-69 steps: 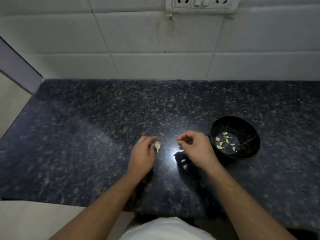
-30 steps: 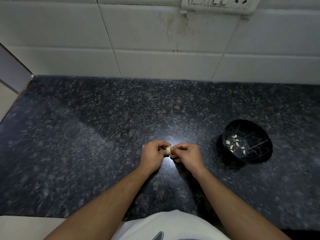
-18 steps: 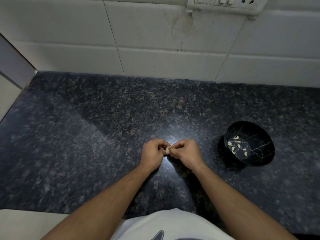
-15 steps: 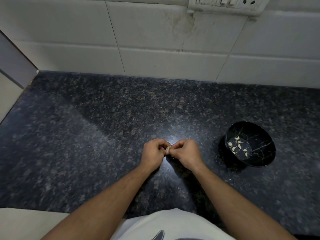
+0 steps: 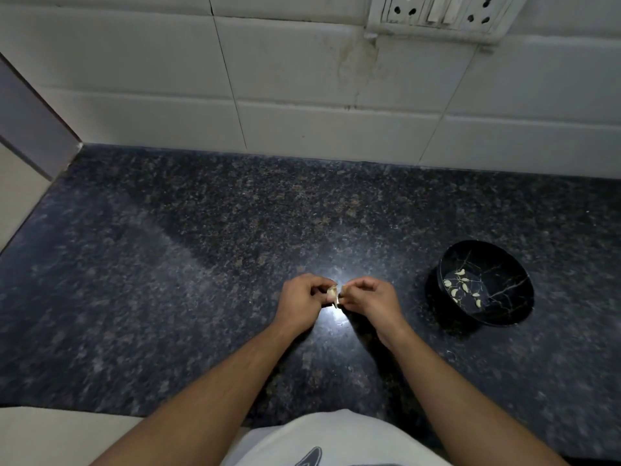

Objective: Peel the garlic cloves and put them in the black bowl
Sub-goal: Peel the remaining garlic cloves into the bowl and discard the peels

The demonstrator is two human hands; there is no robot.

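Left hand, well to the left of the black bowl, fingers curled, pinching one garlic clove; clove's long axis roughly upright, tip down. Right hand, between clove and bowl, fingertips pinching at the clove's skin, seemingly mid-peel. Bowl on the dark stone counter, to the right of both hands, apart from them, holding several peeled cloves. Judged: the right hand is nearer the bowl, so the drop-off runs rightward from the clove

Bowl sits on the counter, right of both hands.
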